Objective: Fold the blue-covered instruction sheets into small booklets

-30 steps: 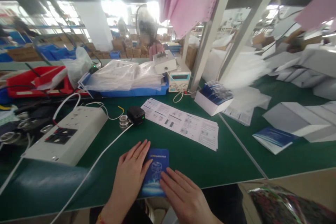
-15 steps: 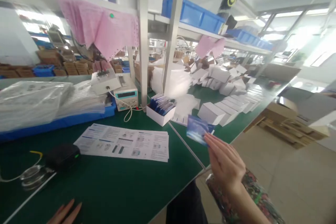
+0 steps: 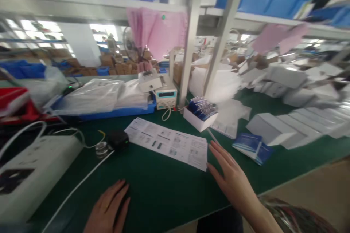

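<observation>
My left hand (image 3: pixel 108 207) lies flat and open on the green table mat (image 3: pixel 164 189) near the front edge, holding nothing. My right hand (image 3: pixel 229 174) hovers open with fingers stretched out, just right of a stack of printed instruction sheets (image 3: pixel 169 143). A small pile of blue booklets (image 3: pixel 253 147) lies on the mat to the right of that hand, apart from it. A white box of blue booklets (image 3: pixel 201 113) stands behind the sheets.
A white power strip (image 3: pixel 30 171) with a white cable sits at the left, beside a small black device (image 3: pixel 118 139) and a metal ring. Behind are a blue tray with plastic bags (image 3: pixel 104 98), a power supply (image 3: pixel 165 96), shelf posts, and white boxes (image 3: pixel 276 129) at the right.
My right hand carried the blue booklet to the right and let it go on the pile; it is now empty and moving back toward the sheets. The view has swung back left.
</observation>
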`<state>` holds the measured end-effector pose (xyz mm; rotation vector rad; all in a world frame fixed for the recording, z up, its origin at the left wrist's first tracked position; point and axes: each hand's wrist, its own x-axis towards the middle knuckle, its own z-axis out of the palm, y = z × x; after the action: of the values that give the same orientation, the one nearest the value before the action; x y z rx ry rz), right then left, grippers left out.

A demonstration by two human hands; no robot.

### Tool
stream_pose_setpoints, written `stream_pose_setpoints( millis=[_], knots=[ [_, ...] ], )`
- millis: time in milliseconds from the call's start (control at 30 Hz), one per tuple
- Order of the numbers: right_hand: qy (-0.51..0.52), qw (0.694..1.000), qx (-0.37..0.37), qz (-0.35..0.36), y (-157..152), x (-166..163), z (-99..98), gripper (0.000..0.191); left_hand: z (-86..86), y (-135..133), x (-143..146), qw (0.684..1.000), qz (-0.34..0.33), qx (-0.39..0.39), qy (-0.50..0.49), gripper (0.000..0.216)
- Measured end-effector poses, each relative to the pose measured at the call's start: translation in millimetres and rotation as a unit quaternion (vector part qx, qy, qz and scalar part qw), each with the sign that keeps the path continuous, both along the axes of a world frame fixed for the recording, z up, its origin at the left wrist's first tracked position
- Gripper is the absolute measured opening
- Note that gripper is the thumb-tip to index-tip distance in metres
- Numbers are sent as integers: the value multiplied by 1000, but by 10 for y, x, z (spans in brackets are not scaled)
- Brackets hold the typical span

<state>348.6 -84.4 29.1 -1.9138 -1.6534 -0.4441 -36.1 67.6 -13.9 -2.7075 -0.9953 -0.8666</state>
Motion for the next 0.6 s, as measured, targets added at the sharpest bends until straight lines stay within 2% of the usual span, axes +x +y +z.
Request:
stream_pose_setpoints(
  millis=[100,167,300,433,600],
  knots=[
    [-2,991,-82,107,420,-461,-72,68,235,-188,113,999,35,5,-4,29],
    [-18,984,-122,125,698,-620,-155,73,291,-249,163,999,46,-7,-9,28],
    [-41,983,-127,123,1094,-561,-271,54,276,-312,175,998,56,-33,-19,27],
    [-91,983,-110,119,1111,-391,-244,45,258,-339,175,997,60,-40,-28,26],
    [-156,976,-75,130,762,-363,-229,47,270,-337,198,996,52,-40,-52,27]
  ],
)
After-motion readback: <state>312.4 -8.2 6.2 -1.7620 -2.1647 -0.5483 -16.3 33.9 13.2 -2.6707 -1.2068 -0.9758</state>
